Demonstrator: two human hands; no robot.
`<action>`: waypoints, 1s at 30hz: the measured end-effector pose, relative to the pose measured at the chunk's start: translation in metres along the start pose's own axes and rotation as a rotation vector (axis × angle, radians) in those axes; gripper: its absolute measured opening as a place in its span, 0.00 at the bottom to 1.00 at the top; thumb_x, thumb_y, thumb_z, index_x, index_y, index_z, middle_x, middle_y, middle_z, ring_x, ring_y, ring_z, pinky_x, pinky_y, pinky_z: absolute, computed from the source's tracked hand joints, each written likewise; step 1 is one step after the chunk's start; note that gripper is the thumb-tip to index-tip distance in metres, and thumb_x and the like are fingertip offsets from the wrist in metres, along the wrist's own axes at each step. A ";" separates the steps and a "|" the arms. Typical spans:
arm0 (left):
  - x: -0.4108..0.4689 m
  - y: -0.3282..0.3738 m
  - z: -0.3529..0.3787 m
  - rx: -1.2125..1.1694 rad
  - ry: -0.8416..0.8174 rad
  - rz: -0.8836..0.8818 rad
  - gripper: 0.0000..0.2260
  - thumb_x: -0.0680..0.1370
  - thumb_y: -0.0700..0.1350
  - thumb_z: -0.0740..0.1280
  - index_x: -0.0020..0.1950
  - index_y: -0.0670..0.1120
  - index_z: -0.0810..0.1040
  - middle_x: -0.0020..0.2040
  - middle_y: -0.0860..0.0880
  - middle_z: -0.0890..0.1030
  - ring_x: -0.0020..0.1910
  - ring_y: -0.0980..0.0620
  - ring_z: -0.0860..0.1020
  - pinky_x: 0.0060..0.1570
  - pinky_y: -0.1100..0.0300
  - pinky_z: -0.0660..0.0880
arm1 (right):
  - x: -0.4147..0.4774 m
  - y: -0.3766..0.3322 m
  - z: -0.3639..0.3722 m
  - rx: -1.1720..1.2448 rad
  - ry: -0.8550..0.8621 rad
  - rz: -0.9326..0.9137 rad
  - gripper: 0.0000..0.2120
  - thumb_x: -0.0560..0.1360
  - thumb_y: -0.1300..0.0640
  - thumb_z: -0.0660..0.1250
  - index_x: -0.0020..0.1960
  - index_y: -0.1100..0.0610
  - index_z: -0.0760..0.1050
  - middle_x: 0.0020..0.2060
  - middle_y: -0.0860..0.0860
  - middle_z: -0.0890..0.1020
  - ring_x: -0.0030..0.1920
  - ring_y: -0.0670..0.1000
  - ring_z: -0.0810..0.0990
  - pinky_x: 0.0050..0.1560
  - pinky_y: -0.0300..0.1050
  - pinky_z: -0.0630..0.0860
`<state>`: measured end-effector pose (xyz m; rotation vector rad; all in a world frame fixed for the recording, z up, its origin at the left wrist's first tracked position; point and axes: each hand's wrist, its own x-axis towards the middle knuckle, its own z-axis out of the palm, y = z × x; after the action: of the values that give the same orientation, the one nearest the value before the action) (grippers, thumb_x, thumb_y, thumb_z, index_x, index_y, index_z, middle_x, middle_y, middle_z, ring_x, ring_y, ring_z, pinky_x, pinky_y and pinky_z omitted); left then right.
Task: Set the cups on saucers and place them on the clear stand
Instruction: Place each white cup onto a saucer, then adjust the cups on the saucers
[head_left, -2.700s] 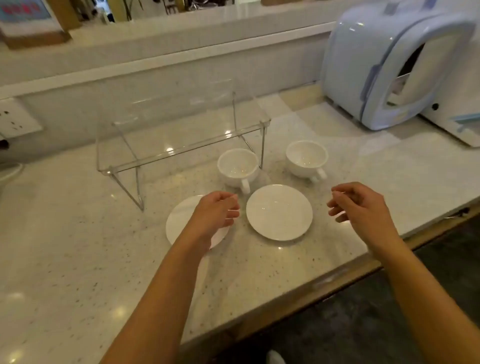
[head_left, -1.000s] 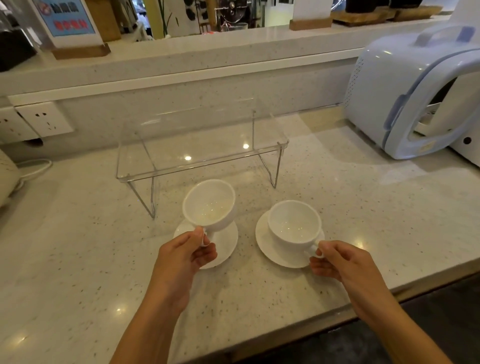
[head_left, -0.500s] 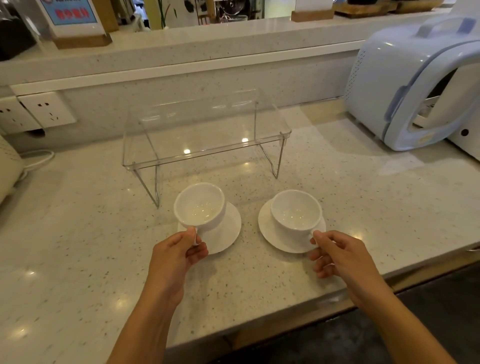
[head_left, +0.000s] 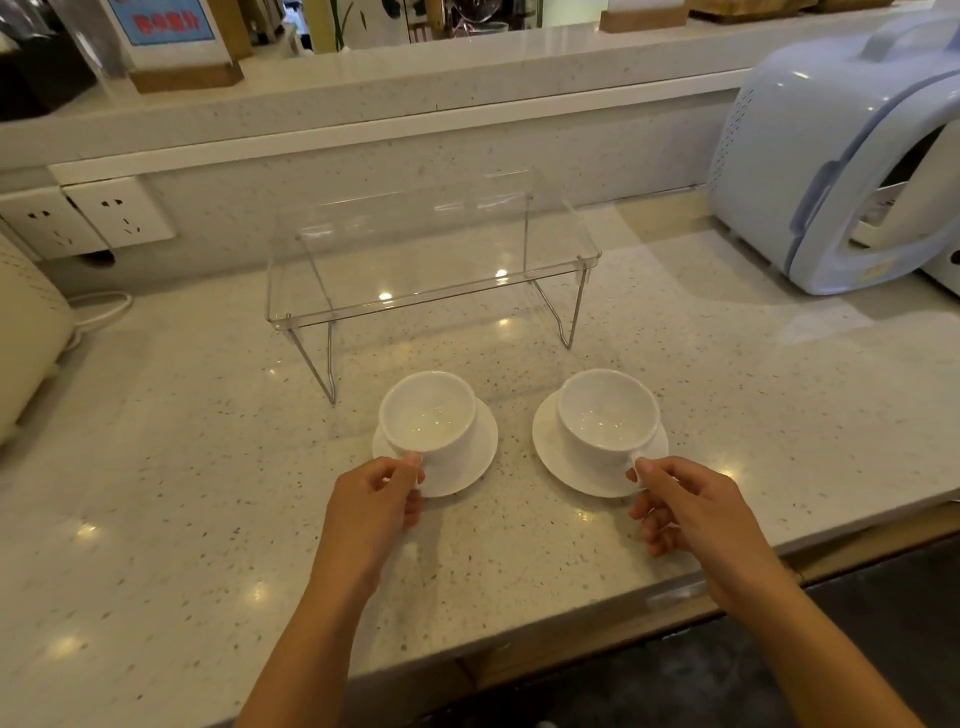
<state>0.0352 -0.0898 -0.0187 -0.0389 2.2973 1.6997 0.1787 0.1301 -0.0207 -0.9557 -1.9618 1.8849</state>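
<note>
Two white cups stand upright on two white saucers in front of the clear stand (head_left: 431, 260). The left cup (head_left: 428, 418) sits on the left saucer (head_left: 480, 457); my left hand (head_left: 371, 506) pinches its handle. The right cup (head_left: 605, 415) rests on the right saucer (head_left: 550, 452); my right hand (head_left: 685, 506) pinches its handle at the near rim. The stand's top shelf holds nothing, and its wire legs stand just behind the cups.
A pale blue appliance (head_left: 841, 156) fills the back right of the speckled counter (head_left: 156, 493). Wall sockets (head_left: 117, 213) and a cream appliance (head_left: 26, 332) with a cord are at the left. A raised ledge (head_left: 363, 67) runs behind the stand. The counter's edge is close below my hands.
Both cups went from the bare counter onto the saucers. The left cup, tilted in the air a second ago, now sits flat on its saucer. Both hands still grip the handles.
</note>
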 end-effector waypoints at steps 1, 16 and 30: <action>0.000 -0.001 -0.001 0.059 0.022 0.042 0.09 0.75 0.50 0.65 0.36 0.50 0.80 0.39 0.49 0.81 0.40 0.50 0.79 0.40 0.58 0.76 | 0.000 0.000 0.000 0.003 0.006 -0.005 0.09 0.73 0.51 0.64 0.42 0.55 0.79 0.29 0.54 0.81 0.27 0.51 0.77 0.27 0.42 0.78; -0.008 0.007 -0.002 0.152 0.231 0.253 0.06 0.76 0.49 0.63 0.40 0.56 0.74 0.40 0.55 0.78 0.42 0.53 0.78 0.38 0.60 0.72 | 0.000 0.002 -0.004 -0.009 0.012 -0.058 0.07 0.74 0.53 0.64 0.42 0.54 0.78 0.29 0.51 0.80 0.26 0.48 0.77 0.27 0.40 0.78; -0.011 0.039 0.100 0.012 -0.432 -0.161 0.30 0.73 0.59 0.64 0.68 0.44 0.63 0.61 0.51 0.71 0.59 0.50 0.70 0.61 0.52 0.69 | 0.046 -0.006 -0.021 -0.084 0.151 -0.025 0.07 0.74 0.47 0.62 0.42 0.50 0.73 0.42 0.49 0.79 0.43 0.50 0.78 0.36 0.39 0.73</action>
<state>0.0593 0.0151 -0.0063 0.1305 1.9295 1.4474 0.1549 0.1758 -0.0235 -1.0578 -1.9673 1.6769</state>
